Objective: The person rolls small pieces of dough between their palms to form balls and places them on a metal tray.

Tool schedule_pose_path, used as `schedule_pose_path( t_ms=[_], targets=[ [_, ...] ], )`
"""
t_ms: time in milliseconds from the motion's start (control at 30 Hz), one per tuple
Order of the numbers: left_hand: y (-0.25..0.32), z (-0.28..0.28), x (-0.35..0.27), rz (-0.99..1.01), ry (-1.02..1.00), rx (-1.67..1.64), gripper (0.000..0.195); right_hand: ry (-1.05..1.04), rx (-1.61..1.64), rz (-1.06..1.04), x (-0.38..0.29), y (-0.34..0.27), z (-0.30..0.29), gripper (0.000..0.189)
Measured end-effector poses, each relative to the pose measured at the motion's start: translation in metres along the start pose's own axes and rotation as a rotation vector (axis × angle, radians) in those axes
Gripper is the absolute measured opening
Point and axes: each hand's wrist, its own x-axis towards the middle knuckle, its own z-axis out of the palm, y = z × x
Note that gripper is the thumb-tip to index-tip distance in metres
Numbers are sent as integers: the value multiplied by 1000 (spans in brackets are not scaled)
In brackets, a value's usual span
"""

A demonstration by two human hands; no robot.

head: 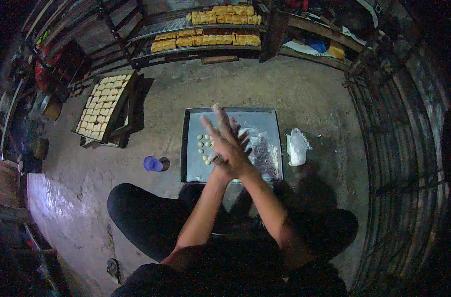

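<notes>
My left hand (220, 128) and my right hand (231, 150) meet palm to palm above a rectangular metal tray (278, 144) on the floor before me. Their fingers point away from me and look dusted with flour; whether something lies between the palms is hidden. Several small dough balls (200, 144) rest on the tray's left part, some partly covered by the hands. White flour (260, 148) is spread over its right part. Just right of the tray lies a whitish bag (298, 147), apparently of flour.
A blue plastic cup (152, 163) stands left of the tray. Farther left, a tray of pale dough pieces (105, 104) rests on another tray. Baked bread rolls (214, 40) fill racks at the back. Dark corrugated slats (400, 167) line the right side. My folded legs flank the near side.
</notes>
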Motion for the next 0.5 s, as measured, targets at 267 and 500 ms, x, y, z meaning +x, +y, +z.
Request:
schedule_pose_path(
  t_ms=[267, 500],
  targets=[
    [40, 4, 0, -180, -120, -201, 95, -251, -333, 150, -18, 29, -34, 91],
    [-5, -91, 48, 218, -139, -244, 88, -149, -58, -55, 4, -33, 9, 99]
  ],
)
